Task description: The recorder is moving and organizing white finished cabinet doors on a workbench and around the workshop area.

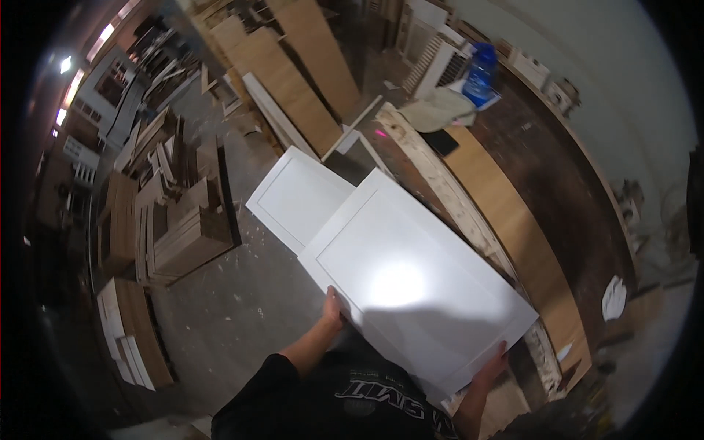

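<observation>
A large white cabinet door (433, 257) with a recessed border lies tilted across the front of my body, a bright glare on its face. My left hand (334, 308) grips its left edge, with the thumb on top. At the near right corner, my right hand (496, 362) is closed round the edge. The fingers of both hands under the door are hidden. Beyond its far left end, a smaller white door (304, 196) shows, partly covered by the large one. Whether the two touch, I cannot tell.
To the right runs a dark workbench (546, 172) with a long wooden board (513, 213), a rough pale strip (440, 180), a cloth (440, 110) and a blue water bottle (480, 73). Wooden boards (293, 88) lean ahead. Stacked panels (191, 242) stand on the floor at left.
</observation>
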A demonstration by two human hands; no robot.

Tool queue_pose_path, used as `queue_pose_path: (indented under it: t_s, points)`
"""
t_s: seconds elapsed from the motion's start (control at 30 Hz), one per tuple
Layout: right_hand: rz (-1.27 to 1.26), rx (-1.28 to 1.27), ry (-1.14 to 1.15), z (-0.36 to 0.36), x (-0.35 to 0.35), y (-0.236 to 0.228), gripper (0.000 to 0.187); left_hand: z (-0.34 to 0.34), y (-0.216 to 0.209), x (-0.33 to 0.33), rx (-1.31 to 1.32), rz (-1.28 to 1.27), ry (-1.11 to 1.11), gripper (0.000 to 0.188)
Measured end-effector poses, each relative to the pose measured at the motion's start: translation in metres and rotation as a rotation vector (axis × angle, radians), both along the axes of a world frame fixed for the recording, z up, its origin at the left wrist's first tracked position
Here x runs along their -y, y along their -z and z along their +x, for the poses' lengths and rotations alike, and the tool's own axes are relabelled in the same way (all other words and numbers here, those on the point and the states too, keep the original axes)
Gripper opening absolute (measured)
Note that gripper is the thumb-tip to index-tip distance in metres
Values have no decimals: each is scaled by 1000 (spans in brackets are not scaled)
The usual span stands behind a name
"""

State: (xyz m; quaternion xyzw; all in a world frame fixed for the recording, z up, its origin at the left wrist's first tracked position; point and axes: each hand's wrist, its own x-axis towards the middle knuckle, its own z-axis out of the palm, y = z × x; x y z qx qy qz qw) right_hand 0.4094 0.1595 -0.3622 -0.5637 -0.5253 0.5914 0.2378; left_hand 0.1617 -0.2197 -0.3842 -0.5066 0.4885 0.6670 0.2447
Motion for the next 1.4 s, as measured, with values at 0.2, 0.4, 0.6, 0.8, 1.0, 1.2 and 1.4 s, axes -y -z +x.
queue_pose_path:
  t_s: [0.2,0.4,0.6,0.8,1.0,1.2,1.4]
  points:
    - [-8,90,-145,-146,114,14,54,-52,94,143,39,-12,-214,73]
    - [-41,75,-151,-291,230,66,55,-156,186,236,-228,106,-503,62]
    - [-81,79,-206,-402,313,87,55,-251,239,320,-230,33,-572,57]
    - [-54,73,-137,-421,340,132,50,-284,262,360,-250,-51,-588,49]
    - [-193,83,-244,-422,328,130,49,-293,242,353,-22,-205,-314,46]
    - [-322,561,-368,-411,319,133,63,-249,253,383,-164,-568,239,70]
    - [-46,607,-627,-275,259,176,53,-131,270,387,-20,-410,629,67]
